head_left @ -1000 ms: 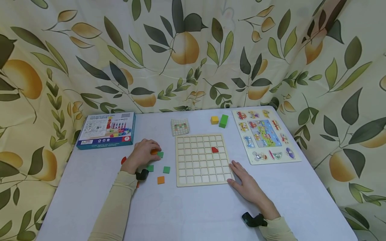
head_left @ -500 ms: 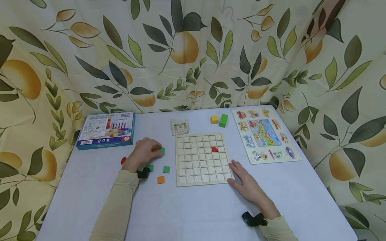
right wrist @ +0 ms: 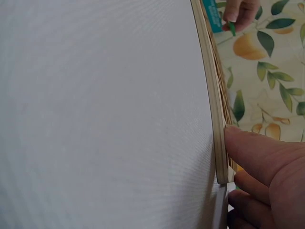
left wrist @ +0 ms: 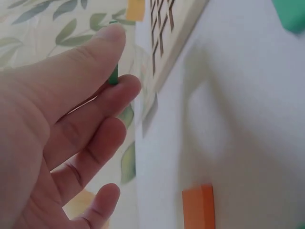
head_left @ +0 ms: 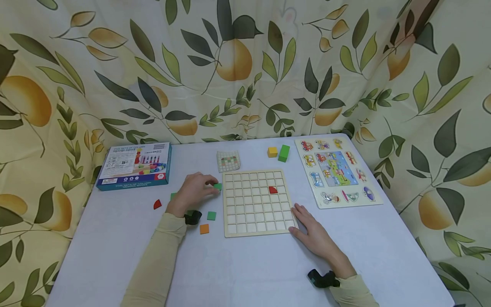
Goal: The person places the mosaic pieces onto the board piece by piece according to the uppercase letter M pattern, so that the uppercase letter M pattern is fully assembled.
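Between thumb and forefinger, my left hand [head_left: 193, 192] pinches a small green square tile [head_left: 218, 186] just left of the wooden grid board [head_left: 253, 210]. The left wrist view shows that tile [left wrist: 113, 76] edge-on, held off the table. One red rounded piece [head_left: 272, 190] lies in a cell at the board's upper right. My right hand [head_left: 314, 234] rests with fairly straight fingers at the board's lower right corner, its thumb [right wrist: 248, 143] touching the edge. Around my left wrist lie a red piece [head_left: 157, 204], a green tile [head_left: 212, 215] and an orange tile [head_left: 204, 229]; my forearm partly hides others.
A small patterned grid card [head_left: 228, 161] lies behind the board. A flat blue box [head_left: 134, 166] is at the back left. Yellow [head_left: 272, 152] and green [head_left: 284, 153] blocks stand at the back, beside a picture puzzle board [head_left: 311, 192] on the right.
My left hand has lifted the green tile from the loose pieces and carried it right and slightly back towards the board. An orange piece is no longer seen at its fingers. The right hand stays put.
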`<state>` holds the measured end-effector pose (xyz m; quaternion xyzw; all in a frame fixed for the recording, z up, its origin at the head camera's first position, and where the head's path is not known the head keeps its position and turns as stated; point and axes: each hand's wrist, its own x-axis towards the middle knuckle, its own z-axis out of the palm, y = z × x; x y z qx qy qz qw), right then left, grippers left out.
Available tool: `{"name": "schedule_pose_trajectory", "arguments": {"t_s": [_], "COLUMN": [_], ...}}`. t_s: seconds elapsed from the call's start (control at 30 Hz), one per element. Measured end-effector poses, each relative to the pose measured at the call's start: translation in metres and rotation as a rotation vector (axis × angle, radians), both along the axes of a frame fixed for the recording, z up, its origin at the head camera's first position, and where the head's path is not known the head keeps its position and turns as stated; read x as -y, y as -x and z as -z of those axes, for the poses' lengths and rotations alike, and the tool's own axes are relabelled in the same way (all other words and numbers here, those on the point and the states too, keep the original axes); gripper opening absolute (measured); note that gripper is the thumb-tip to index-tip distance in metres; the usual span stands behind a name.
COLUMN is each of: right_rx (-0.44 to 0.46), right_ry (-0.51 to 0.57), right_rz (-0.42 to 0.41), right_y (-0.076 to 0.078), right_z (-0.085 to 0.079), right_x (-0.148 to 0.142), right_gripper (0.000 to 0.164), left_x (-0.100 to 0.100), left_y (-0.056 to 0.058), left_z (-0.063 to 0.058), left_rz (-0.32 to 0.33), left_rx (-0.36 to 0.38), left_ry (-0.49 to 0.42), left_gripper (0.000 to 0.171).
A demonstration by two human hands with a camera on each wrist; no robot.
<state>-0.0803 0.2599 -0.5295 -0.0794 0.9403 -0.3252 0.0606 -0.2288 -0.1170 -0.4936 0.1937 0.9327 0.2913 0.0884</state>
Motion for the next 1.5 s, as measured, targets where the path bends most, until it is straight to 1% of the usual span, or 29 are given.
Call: {"name": "schedule_pose_trajectory", "arguments": {"t_s": [0.2, 0.27, 0.37, 0.5, 0.67, 0.77, 0.93, 1.03, 1.13, 1.3, 1.5], "right_rx": [-0.004, -0.003, -0.001, 0.001, 0.003, 0.004, 0.004, 0.003, 0.004, 0.002, 0.001], "right_ry": [0.003, 0.004, 0.004, 0.005, 0.006, 0.003, 0.002, 0.001, 0.001, -0.003, -0.005], "right_rz": [0.000, 0.001, 0.001, 0.003, 0.008, 0.009, 0.013, 0.013, 0.013, 0.013, 0.012], "right_y": [0.000, 0.001, 0.000, 0.000, 0.000, 0.000, 0.000, 0.000, 0.000, 0.000, 0.000], "right_z": [-0.001, -0.001, -0.001, 0.000, 0.001, 0.001, 0.002, 0.002, 0.002, 0.002, 0.002], "right_x": [0.001, 0.001, 0.001, 0.000, 0.000, 0.000, 0.000, 0.000, 0.000, 0.000, 0.000], "right_gripper": [0.068, 0.068, 0.068, 0.068, 0.068, 0.068, 0.069, 0.068, 0.069, 0.069, 0.069], "left_x": [-0.013, -0.018, -0.025, -0.033, -0.042, -0.048, -0.059, -0.065, -0.072, -0.081, -0.091], "left_y": [0.002, 0.003, 0.004, 0.005, 0.007, 0.007, 0.005, 0.006, 0.007, 0.007, 0.008], "left_z": [-0.004, -0.004, -0.003, -0.003, -0.001, -0.001, -0.003, -0.003, -0.001, 0.001, 0.003], "left_rz": [0.043, 0.059, 0.081, 0.100, 0.128, 0.136, 0.143, 0.154, 0.161, 0.162, 0.191], "left_rx": [-0.043, -0.071, -0.101, -0.114, -0.149, -0.161, -0.154, -0.174, -0.194, -0.201, -0.236], "left_ry": [-0.026, -0.028, -0.018, -0.020, -0.033, -0.042, -0.077, -0.081, -0.067, -0.052, -0.043], "left_gripper": [0.033, 0.032, 0.030, 0.028, 0.027, 0.028, 0.025, 0.023, 0.023, 0.025, 0.027]}}
